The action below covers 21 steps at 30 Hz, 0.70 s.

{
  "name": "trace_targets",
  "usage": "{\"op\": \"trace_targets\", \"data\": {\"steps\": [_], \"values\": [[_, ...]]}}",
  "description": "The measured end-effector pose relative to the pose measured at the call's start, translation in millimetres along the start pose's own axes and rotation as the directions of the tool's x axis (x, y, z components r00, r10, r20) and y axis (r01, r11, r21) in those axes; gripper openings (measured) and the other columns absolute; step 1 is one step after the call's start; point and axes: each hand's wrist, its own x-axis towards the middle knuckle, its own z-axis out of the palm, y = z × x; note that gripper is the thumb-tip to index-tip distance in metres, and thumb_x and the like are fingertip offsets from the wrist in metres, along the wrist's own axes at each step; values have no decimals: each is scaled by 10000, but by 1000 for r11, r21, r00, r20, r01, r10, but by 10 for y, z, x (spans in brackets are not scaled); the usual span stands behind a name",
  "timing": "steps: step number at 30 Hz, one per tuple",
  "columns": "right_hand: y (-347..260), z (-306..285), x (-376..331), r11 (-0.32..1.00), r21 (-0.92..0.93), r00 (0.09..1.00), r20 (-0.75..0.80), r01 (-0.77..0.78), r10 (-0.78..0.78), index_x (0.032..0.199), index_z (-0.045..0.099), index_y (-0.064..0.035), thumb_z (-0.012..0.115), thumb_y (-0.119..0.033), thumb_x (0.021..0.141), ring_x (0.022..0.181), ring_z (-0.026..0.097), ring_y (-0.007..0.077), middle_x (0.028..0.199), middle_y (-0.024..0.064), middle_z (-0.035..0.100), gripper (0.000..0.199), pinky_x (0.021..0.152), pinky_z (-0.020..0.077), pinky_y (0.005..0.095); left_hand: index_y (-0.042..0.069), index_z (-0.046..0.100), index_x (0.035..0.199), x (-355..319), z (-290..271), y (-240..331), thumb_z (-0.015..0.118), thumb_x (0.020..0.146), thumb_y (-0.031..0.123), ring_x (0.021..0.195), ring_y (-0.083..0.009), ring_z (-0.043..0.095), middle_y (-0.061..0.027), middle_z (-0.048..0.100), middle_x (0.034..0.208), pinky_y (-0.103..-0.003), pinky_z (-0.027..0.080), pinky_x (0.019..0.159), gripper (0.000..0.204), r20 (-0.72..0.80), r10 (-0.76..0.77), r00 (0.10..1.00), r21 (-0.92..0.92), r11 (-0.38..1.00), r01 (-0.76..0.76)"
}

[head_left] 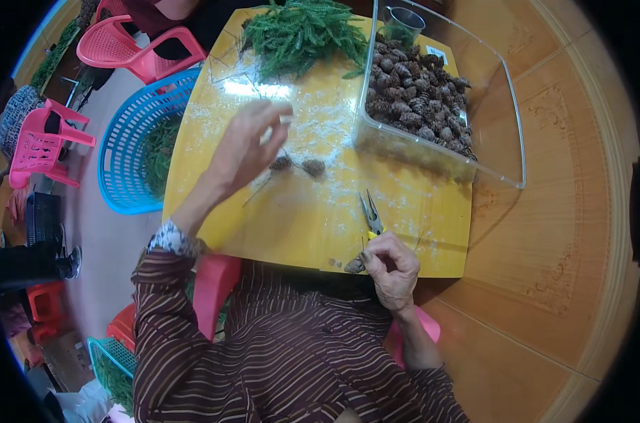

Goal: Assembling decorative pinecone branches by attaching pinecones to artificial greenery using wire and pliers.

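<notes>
Over the middle of the yellow table, my left hand is raised and slightly blurred, thumb and fingers apart with nothing visible between them. Two pine cones with thin stems lie just beyond it, a left pine cone and a right pine cone. At the near table edge, my right hand pinches another pine cone between thumb and fingers; a thin wire or stem sticks up beside it. Long-nose pliers with yellow handles point away from me, their grips partly hidden by that hand.
A clear plastic bin full of pine cones stands at the right, a cup at its far end. Green artificial sprigs are heaped at the back. White flakes dust the table. A blue basket and pink chairs stand left.
</notes>
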Motion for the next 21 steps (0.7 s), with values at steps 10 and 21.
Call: {"op": "trace_targets", "data": {"steps": [10, 21], "values": [[29, 36, -5, 1000, -6, 1000, 22, -13, 13, 791, 607, 1, 654, -18, 814, 643, 478, 89, 743, 21, 545, 55, 571, 373, 224, 20, 605, 904, 782, 276, -1149, 604, 822, 151, 816, -327, 540, -152, 579, 752, -405, 435, 709, 155, -217, 5, 976, 398, 914, 84], [23, -5, 19, 999, -23, 998, 47, 31, -30, 810, 600, 7, 638, -34, 845, 652, 523, 102, 764, 53, 580, 66, 613, 435, 224, -18, 576, 808, 241, 131, -373, 563, 807, 56, 760, -324, 546, -157, 571, 775, -411, 421, 650, 75, 1, 11, 1000, 55, 998, -11]]}}
